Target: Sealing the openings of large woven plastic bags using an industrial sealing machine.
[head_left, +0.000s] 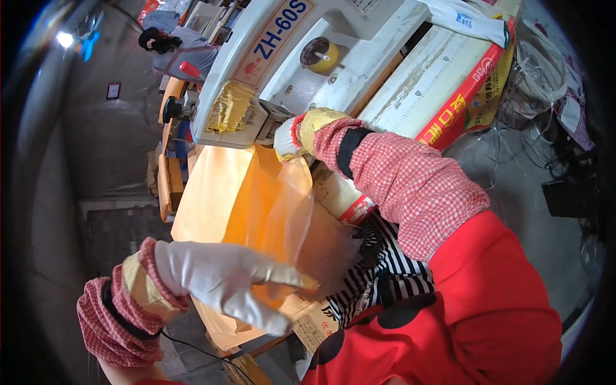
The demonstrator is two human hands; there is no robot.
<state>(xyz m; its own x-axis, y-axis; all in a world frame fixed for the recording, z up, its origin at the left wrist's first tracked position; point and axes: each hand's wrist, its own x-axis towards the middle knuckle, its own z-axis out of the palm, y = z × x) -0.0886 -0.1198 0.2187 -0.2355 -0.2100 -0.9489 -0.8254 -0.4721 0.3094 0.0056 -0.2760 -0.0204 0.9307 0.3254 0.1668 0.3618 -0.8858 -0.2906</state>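
Note:
A large yellow-orange paper sack [212, 199] stands in front of me with its mouth spread. Thin clear plastic [296, 208] rises out of it toward the machine. My right hand [294, 136], in a white glove with yellow tape at the wrist, is closed at the top of this plastic, right beside the working end of a white sewing-type machine [231, 112]; its fingertips are partly hidden. My left hand [224, 276], in a pale grey-white glove, reaches across the sack's near side. Its thumb and fingers are stretched apart, with nothing seen between them.
A white worktable [410, 83] with a red printed edge stretches to the upper right. On it lies a white glove [475, 25]. Clear plastic bags [532, 70] hang at the far right. Black-and-white striped cloth [385, 269] covers my lap. Another person [183, 58] is at the upper left.

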